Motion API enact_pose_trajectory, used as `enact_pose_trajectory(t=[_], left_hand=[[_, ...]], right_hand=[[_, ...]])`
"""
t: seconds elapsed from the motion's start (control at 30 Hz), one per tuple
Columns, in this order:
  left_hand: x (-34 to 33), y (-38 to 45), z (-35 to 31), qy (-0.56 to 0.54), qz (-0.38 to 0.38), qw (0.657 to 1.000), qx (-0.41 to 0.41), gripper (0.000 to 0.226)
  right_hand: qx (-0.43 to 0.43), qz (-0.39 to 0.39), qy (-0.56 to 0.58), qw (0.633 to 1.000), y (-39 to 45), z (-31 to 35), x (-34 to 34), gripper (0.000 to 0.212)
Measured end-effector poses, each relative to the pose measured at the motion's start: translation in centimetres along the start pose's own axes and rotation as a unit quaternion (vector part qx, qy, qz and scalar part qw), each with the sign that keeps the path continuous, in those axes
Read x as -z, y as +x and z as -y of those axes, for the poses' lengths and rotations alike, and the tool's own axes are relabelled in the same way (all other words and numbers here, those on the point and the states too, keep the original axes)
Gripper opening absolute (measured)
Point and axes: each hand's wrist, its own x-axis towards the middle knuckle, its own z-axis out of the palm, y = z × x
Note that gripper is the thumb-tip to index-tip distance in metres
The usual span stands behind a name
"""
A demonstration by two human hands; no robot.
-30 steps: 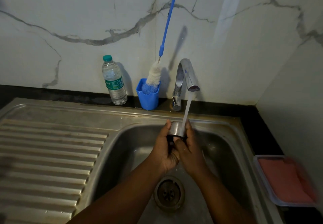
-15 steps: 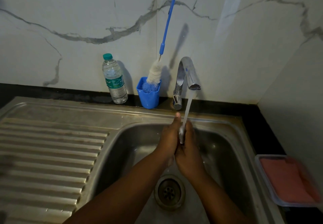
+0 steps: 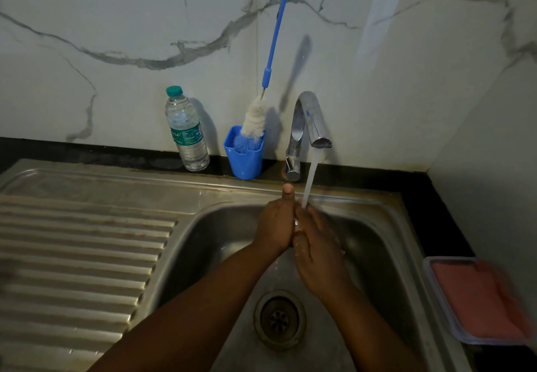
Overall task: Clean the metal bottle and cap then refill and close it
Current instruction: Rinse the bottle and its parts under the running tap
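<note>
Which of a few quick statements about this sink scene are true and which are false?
1. Water runs from the tap onto the hands. True.
2. The brush lies in the sink. False: it stands in the blue cup.
3. The plastic bottle has its green lid on. True.
4. The left hand and right hand are far apart. False: they press together.
5. The pink-filled box sits left of the sink. False: right.

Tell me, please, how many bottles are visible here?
1: a clear plastic water bottle with a green cap behind the steel sink, left of the blue cup. The hands may hide something.
</note>
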Motion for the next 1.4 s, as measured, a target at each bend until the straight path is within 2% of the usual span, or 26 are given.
enact_pose_trajectory(t=[0.07, 0.13, 0.17, 0.23, 0.27, 0.33, 0.37, 0.43, 0.5, 0.53, 0.57, 0.67, 0.7, 0.77, 0.83, 0.93, 0.97, 1.03, 1.13, 1.23, 1.3, 1.4], left_hand=[[-0.1, 0.3, 0.1, -0.030, -0.007, 0.999, 0.006, 0.080], [-0.1, 0.8, 0.5, -0.011, 0.004, 1.000, -0.007, 0.095], [-0.1, 0.7, 0.8, 0.003, 0.014, 1.000, -0.017, 0.095], [-0.8, 0.2, 1.6, 0.014, 0.052, 0.997, -0.060, 0.076], [-1.3, -0.4, 1.7, 0.025, 0.067, 0.994, -0.084, 0.065], [-2.0, -0.5, 1.8, 0.012, 0.061, 0.994, -0.092, 0.052], [-2.1, -0.1, 1.6, -0.029, 0.048, 0.996, -0.068, 0.055], [-1.5, 1.0, 0.8, -0.130, 0.037, 0.991, 0.013, 0.072], [-0.7, 1.3, -0.4, -0.249, 0.049, 0.960, 0.121, 0.080], [-0.5, 1.0, -0.8, -0.272, 0.050, 0.947, 0.161, 0.082], [-0.3, 0.7, -0.9, -0.290, 0.070, 0.936, 0.186, 0.083], [-0.1, -0.4, -0.7, -0.236, 0.130, 0.943, 0.193, 0.070], [-0.3, -0.9, -0.8, -0.225, 0.139, 0.946, 0.190, 0.061], [-1.0, -1.8, -0.9, -0.202, 0.167, 0.948, 0.181, 0.048], [-2.0, -2.2, -0.8, -0.175, 0.152, 0.955, 0.185, 0.049], [-1.8, -1.9, -1.4, -0.214, 0.092, 0.950, 0.209, 0.057], [-1.2, -1.6, -1.6, -0.254, 0.069, 0.936, 0.234, 0.059], [0.4, -0.8, -1.5, -0.316, 0.048, 0.904, 0.283, 0.056], [1.0, -0.8, -0.4, -0.285, 0.072, 0.896, 0.331, 0.050], [0.7, -1.7, 0.2, -0.316, 0.114, 0.854, 0.397, 0.054], [0.5, -1.8, 0.4, -0.370, 0.131, 0.828, 0.400, 0.052], [0.5, -1.7, 0.6, -0.426, 0.140, 0.816, 0.366, 0.051]], right_hand=[[0.056, -0.008, -0.069, 0.996, -0.4, -0.7, 0.3, 0.058], [0.048, -0.028, -0.068, 0.996, -0.8, -1.6, 0.4, 0.053], [0.022, -0.047, -0.042, 0.998, -0.8, -1.8, 0.5, 0.053], [-0.042, -0.063, 0.061, 0.995, -0.1, -1.4, 0.8, 0.046], [-0.070, -0.056, 0.118, 0.989, 0.4, -0.9, 0.9, 0.036], [-0.121, -0.036, 0.176, 0.976, 1.6, 0.3, 1.0, 0.024], [-0.125, -0.029, 0.172, 0.977, 1.9, 0.5, 0.9, 0.030], [-0.069, -0.006, 0.143, 0.987, 1.7, 0.7, 0.8, 0.047], [-0.007, 0.016, 0.107, 0.994, 1.2, 0.6, 0.3, 0.053], [-0.006, 0.008, 0.115, 0.993, 1.1, 0.6, 0.2, 0.052], [-0.031, -0.009, 0.140, 0.990, 1.2, 0.4, 0.0, 0.055], [-0.154, -0.060, 0.218, 0.962, 2.4, 0.2, -0.2, 0.058], [-0.213, -0.072, 0.244, 0.943, 3.1, -0.2, -0.5, 0.051], [-0.330, -0.091, 0.322, 0.883, 4.3, -0.7, -0.2, 0.043], [-0.371, -0.074, 0.371, 0.848, 4.4, -0.6, 0.6, 0.045], [-0.311, -0.047, 0.349, 0.882, 3.1, 0.5, 0.6, 0.033], [-0.279, -0.047, 0.342, 0.896, 2.5, 0.8, 0.1, 0.031], [-0.215, -0.055, 0.328, 0.918, 1.2, 1.2, -0.8, 0.043], [-0.148, -0.050, 0.314, 0.937, 0.8, 0.7, -0.7, 0.071], [-0.108, -0.053, 0.339, 0.933, 0.7, -0.4, -0.2, 0.093], [-0.108, -0.057, 0.350, 0.929, 0.7, -0.5, -0.3, 0.093], [-0.103, -0.056, 0.311, 0.943, 0.8, -0.8, -0.2, 0.078]])
